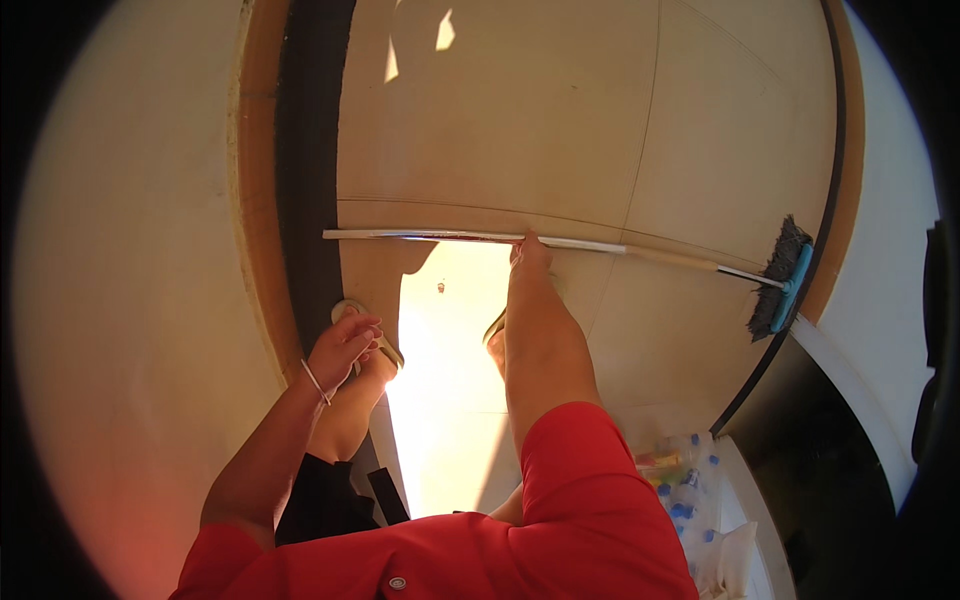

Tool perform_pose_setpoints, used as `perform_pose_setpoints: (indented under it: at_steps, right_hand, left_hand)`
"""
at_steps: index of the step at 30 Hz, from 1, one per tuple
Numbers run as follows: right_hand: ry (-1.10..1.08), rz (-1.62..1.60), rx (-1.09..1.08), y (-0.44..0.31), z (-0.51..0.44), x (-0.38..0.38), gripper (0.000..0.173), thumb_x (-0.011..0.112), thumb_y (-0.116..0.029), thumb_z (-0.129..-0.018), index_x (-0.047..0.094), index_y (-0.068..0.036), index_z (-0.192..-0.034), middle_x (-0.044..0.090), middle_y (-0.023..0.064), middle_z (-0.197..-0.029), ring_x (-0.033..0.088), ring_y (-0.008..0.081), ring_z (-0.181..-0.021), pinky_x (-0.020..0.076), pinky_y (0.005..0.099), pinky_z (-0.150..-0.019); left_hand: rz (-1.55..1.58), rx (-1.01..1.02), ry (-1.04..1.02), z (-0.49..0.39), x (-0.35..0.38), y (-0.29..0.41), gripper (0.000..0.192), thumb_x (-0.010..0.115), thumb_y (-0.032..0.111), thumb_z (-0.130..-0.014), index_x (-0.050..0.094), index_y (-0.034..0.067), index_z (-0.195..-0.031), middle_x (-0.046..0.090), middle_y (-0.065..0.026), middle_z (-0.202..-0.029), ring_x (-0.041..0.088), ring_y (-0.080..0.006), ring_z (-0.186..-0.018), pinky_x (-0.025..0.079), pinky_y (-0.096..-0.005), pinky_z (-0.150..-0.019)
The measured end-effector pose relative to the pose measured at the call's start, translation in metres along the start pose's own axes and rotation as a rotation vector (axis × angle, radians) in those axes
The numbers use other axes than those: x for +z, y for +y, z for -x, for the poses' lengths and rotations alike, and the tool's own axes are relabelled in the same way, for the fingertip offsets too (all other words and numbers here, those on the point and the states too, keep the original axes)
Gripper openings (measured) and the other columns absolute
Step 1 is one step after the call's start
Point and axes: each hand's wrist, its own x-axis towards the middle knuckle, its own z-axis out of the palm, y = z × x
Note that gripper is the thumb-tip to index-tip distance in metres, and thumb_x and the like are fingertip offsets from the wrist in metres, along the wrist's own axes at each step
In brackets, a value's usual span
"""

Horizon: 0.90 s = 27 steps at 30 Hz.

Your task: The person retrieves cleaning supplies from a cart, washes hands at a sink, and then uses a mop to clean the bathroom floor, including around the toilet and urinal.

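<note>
My right hand (531,251) grips the long pole of a broom (581,244), which lies crosswise in front of me. The pole is silvery, with a beige stretch nearer the head. At its far right end is the teal broom head (793,289) with dark grey bristles (776,274), close to the skirting on the right. My left hand (349,349) hangs at the lower left, a thin bangle on its wrist. Its fingers are loosely bent and somewhat apart, with nothing visible in them. Beneath it shows my left foot in a sandal (390,352).
Tan floor tiles (510,135) bear a bright sunlit patch (450,360). A dark border strip (311,150) and orange-brown skirting (261,150) run along the left wall (142,225). At the lower right are several clear plastic bottles with blue caps (686,491), near a dark glossy panel (817,465).
</note>
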Motion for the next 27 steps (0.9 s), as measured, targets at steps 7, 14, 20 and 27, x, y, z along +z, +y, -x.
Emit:
perform_pose_setpoints:
  at_steps: [7,14,20,27]
  right_hand:
    - [-0.041,0.092,-0.094,-0.056,0.116,-0.027,0.023,0.059,-0.018,-0.084,0.051,-0.002,-0.098,0.050,0.0008,-0.075,0.043,0.0075,-0.057,0.0374,0.0215,-0.049]
    - [-0.499,-0.298,-0.007,-0.223,0.313,-0.127,0.015,0.062,-0.022,-0.088,0.051,-0.012,-0.091,0.052,-0.0024,-0.074,0.048,0.0068,-0.063,0.0414,0.0231,-0.057]
    - [-0.878,-0.323,-0.084,-0.396,0.418,-0.229,0.016,0.056,-0.024,-0.093,0.052,-0.009,-0.097,0.056,0.0007,-0.088,0.052,0.0086,-0.071,0.0449,0.0258,-0.070]
    - [-0.634,-0.075,-0.165,-0.487,0.408,-0.410,0.016,0.058,-0.020,-0.090,0.056,-0.007,-0.099,0.058,0.0028,-0.086,0.052,0.0090,-0.069,0.0446,0.0240,-0.064]
  left_hand:
    - [0.112,-0.126,0.035,0.029,0.039,0.029,0.051,0.056,0.029,-0.091,0.040,0.013,-0.137,0.050,-0.0039,-0.129,0.048,-0.0157,-0.114,0.040,-0.0330,-0.092]
    - [0.177,0.375,0.029,0.175,0.170,0.154,0.059,0.055,0.033,-0.092,0.029,0.016,-0.143,0.045,-0.0049,-0.136,0.043,-0.0192,-0.124,0.036,-0.0348,-0.099]
    - [0.190,0.787,-0.143,0.322,0.302,0.326,0.041,0.043,0.029,-0.099,0.038,0.011,-0.136,0.051,-0.0061,-0.129,0.051,-0.0172,-0.116,0.044,-0.0291,-0.091]
    - [-0.066,1.200,-0.300,0.411,0.439,0.463,0.035,0.041,0.028,-0.100,0.044,0.006,-0.127,0.052,-0.0114,-0.127,0.055,-0.0186,-0.111,0.047,-0.0307,-0.092]
